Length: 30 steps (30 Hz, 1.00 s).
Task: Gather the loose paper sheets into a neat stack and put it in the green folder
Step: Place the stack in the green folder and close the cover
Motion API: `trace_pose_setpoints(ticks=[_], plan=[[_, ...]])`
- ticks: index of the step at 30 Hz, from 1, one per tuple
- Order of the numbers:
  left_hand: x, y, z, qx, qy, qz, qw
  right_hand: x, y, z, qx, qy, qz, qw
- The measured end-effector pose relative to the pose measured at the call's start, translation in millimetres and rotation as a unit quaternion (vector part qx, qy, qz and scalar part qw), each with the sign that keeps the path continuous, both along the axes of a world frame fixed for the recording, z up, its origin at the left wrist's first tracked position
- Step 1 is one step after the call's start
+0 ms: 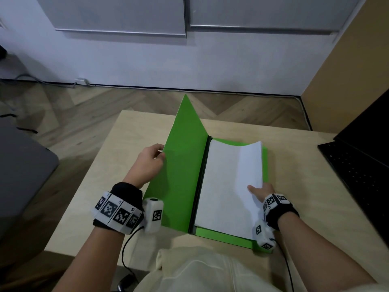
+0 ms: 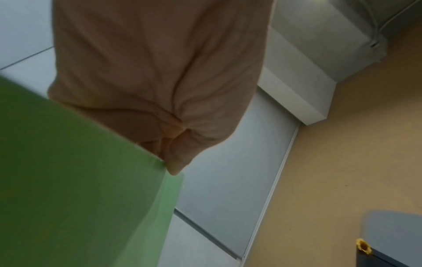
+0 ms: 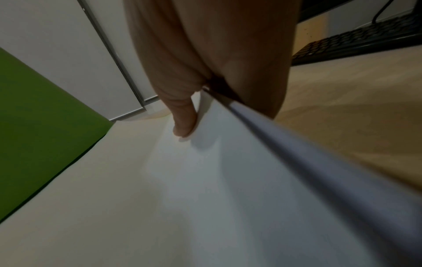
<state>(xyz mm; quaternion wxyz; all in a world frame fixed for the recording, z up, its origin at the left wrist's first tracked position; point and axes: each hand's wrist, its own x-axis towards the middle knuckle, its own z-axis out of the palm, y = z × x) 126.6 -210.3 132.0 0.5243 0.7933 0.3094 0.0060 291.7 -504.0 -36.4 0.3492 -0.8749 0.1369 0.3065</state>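
1. Your left hand (image 1: 150,158) is pinching the outer edge of the raised front cover (image 1: 182,165) of the green folder (image 1: 264,165), thumb on the inside face. Hold that flap up and well open, so it does not drop onto the sheets before they are settled.

2. Your right hand (image 1: 261,191) grasps the paper stack (image 1: 227,186) at its right edge near the close corner, thumb on top and fingers underneath (the wrist view shows the edge lifted off the counter (image 1: 136,135) side). The stack lies on the folder's back panel, with its left edge close against the dark spine (image 1: 205,165).

3. To finish this step well, I would lower the right edge slowly rather than let it fall, since the far right corner is curling upward and could fan the sheets. Press the stack toward the spine as it flattens.

4. Check the margins: green shows beyond the paper along the near edge and the right side, so the stack looks to sit inside the panel. Whether every sheet is flush I cannot tell from here.

5. The stack's long axis runs from you toward the far wall, parallel to the spine, with the short edges near and far. The folder lies the same way, hinged on the left of the paper.

6. Mind the laptop (image 1: 357,165) at your right (well apart, but within an elbow's sweep).
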Motion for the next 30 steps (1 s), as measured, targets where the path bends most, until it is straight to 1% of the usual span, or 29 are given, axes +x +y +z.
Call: trace_pose_setpoints(ticks=[4, 5, 7, 9, 10, 11, 12, 14, 15, 16, 18, 20, 22, 25, 27, 29, 30], plan=[[-4.8, -8.3, 6.8, -0.007, 0.003, -0.002, 1.0, 2.4, -0.9, 6.1, -0.012, -0.011, 0.03, 0.999], [-6.0, -10.3, 8.9, -0.013, 0.004, -0.002, 1.0, 2.6, -1.9, 9.0, -0.03, -0.008, 0.044, 0.999], [-8.1, -14.3, 12.3, -0.021, 0.006, -0.005, 1.0, 2.8, -4.0, 18.4, -0.101, -0.003, 0.079, 0.992], [-10.1, -18.9, 17.0, -0.019, 0.016, -0.011, 1.0, 2.5, 0.7, 33.7, -0.154, -0.032, 0.09, 0.984], [-11.3, -21.5, 19.6, -0.018, 0.022, -0.015, 0.999, 2.1, 7.9, 43.5, -0.146, -0.062, 0.085, 0.984], [-12.6, -24.2, 22.3, -0.021, 0.026, -0.016, 0.999, 1.6, 18.3, 53.7, -0.103, -0.1, 0.081, 0.986], [-13.7, -26.8, 24.8, -0.026, 0.028, -0.017, 0.999, -1.3, 32.0, 65.7, -0.034, -0.128, 0.085, 0.988], [-15.6, -35.3, 30.1, -0.043, 0.03, -0.015, 0.999, -15.3, 63.4, 97.9, 0.102, -0.139, 0.123, 0.977], [-16.8, -40.1, 32.8, -0.053, 0.03, -0.015, 0.998, -25.0, 79.2, 115.1, 0.139, -0.132, 0.153, 0.969], [-17.7, -45.5, 35.1, -0.063, 0.027, -0.016, 0.998, -34.9, 93.5, 131.0, 0.155, -0.132, 0.186, 0.961], [-18.9, -57.5, 39.3, -0.076, 0.022, -0.023, 0.997, -51.1, 114.1, 150.7, 0.164, -0.145, 0.246, 0.944], [-19.8, -68.9, 41.3, -0.08, 0.017, -0.032, 0.996, -57.7, 121.6, 153.7, 0.163, -0.134, 0.268, 0.94], [-21.2, -77.6, 41.5, -0.103, 0.016, -0.041, 0.994, -56.6, 114.3, 153.6, 0.175, -0.118, 0.259, 0.943], [-21.6, -85.6, 37.2, -0.196, 0.009, -0.058, 0.979, -40.6, 90.2, 154.0, 0.182, -0.14, 0.212, 0.95], [-18.9, -85.8, 29.7, -0.205, 0.023, -0.065, 0.976, -25.1, 68.2, 149.5, 0.161, -0.162, 0.217, 0.949], [-10.8, -82.1, 14.3, -0.189, 0.04, -0.058, 0.979, -9.1, 39.6, 138.9, 0.129, -0.171, 0.215, 0.953], [-5.2, -78.2, 3.2, -0.178, 0.05, -0.05, 0.981, -1.5, 24.6, 131.9, 0.115, -0.165, 0.202, 0.959]])
